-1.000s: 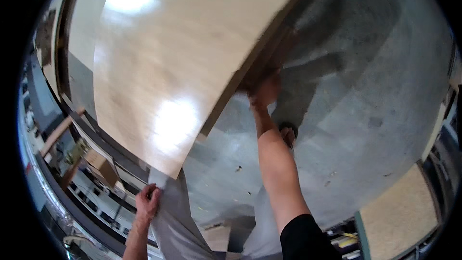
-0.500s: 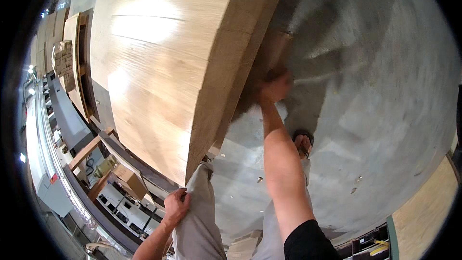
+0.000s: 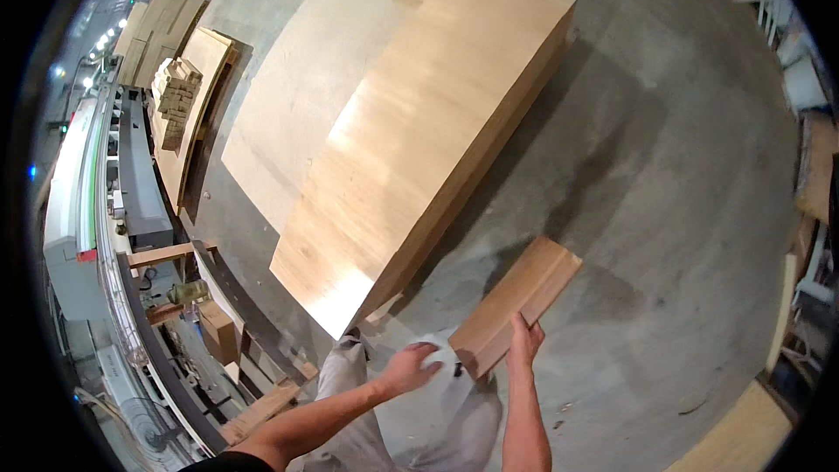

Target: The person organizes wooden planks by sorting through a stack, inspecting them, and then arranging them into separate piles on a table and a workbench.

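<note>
In front of my legs, my right hand (image 3: 525, 338) grips a short reddish-brown wooden board (image 3: 511, 301) by its right edge. The board is tilted, its far end pointing up and to the right. Just left of the board's near end is my left hand (image 3: 409, 371), with nothing in it and its fingers apart, not touching the wood. Ahead and to the left lies a large stack of light wood-grain boards (image 3: 411, 149), its near corner close to my left leg.
Under and beside the stack is a pale flat sheet (image 3: 301, 79) on the grey floor. To the left stand a dark-framed machine table (image 3: 253, 332), a cardboard box (image 3: 217, 332) and a pallet with small wooden pieces (image 3: 177, 92). A light panel (image 3: 743, 433) lies at lower right.
My right hand has come up from low beside the stack, now holding the reddish-brown board. My left hand has left my knee and moved right toward it. The view has shifted back.
</note>
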{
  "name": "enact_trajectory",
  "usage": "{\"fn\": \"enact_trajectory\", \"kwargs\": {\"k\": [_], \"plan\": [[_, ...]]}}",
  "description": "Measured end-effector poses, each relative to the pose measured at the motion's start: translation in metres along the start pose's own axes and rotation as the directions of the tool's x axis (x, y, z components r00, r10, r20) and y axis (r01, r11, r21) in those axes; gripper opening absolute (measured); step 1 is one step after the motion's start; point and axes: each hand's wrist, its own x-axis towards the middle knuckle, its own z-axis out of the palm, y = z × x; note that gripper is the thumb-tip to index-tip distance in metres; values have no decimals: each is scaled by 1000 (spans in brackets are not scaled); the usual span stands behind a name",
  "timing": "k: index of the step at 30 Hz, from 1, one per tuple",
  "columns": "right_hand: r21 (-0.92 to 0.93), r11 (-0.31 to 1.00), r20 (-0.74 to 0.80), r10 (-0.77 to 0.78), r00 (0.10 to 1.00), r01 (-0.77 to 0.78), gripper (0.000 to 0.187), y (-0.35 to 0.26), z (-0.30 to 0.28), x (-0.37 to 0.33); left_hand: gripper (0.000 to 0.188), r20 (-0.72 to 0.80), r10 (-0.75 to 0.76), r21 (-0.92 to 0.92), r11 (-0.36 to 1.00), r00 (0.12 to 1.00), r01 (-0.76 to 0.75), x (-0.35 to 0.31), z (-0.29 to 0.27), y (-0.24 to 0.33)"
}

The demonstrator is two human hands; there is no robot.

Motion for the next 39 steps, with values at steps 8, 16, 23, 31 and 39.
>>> {"fn": "enact_trajectory", "kwargs": {"k": [8, 16, 23, 31, 39], "plan": [[116, 963, -17, -241, 970, 241, 50, -238, -16, -43, 99, 85, 392, 244, 883, 916, -401, 94, -16, 284], [-59, 933, 318, -319, 893, 355, 111, -471, 50, 103, 88, -307, 524, -526, 602, 795, -600, 241, -111, 439], [-255, 922, 578, -97, 810, 292, 99, -611, 225, 243, 81, -435, 247, -562, 677, 866, -476, 374, -257, 500], [-496, 688, 825, 184, 535, 529, 106, -628, 407, 427, 53, -470, -380, -833, 488, 797, -259, 452, -392, 412], [-495, 743, 869, 416, 268, 451, 126, -551, 552, 462, 56, -357, -818, -933, 339, 451, -124, 532, -492, 212]]}}
